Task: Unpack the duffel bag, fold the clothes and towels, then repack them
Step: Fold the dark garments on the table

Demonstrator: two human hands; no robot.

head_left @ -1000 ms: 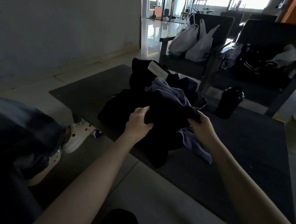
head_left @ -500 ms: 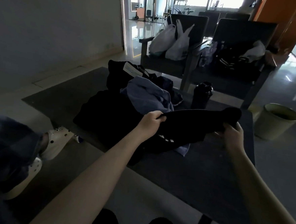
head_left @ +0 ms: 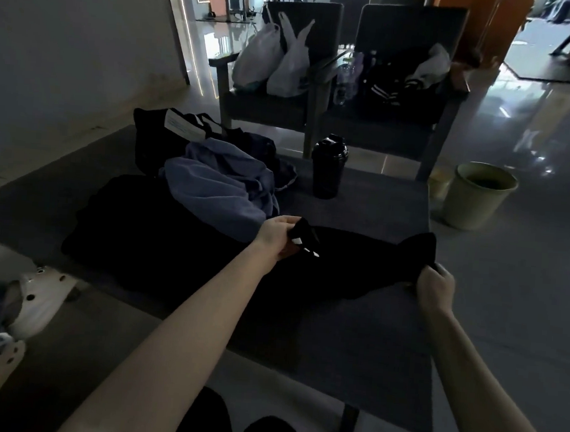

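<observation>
A black garment (head_left: pixel 358 261) with small white stripes lies stretched across the dark low table (head_left: pixel 368 350). My left hand (head_left: pixel 280 237) grips its left end by the stripes. My right hand (head_left: pixel 435 287) grips its right end, which bunches up above my fist. Behind my left hand a blue-grey towel (head_left: pixel 221 184) lies crumpled on a pile of black clothes (head_left: pixel 134 225). The black duffel bag (head_left: pixel 168 133) with a white tag stands at the table's far left.
A black shaker bottle (head_left: pixel 327 166) stands on the table behind the garment. Two dark armchairs (head_left: pixel 401 129) hold white plastic bags (head_left: pixel 274 60) and a striped jacket. A green bin (head_left: pixel 477 195) stands on the floor to the right. A person's white clog (head_left: pixel 40 296) is at left.
Both hands pulled the black garment out of the pile and spread apart, stretching it lengthwise, then lowered it toward the table. My view shifted right.
</observation>
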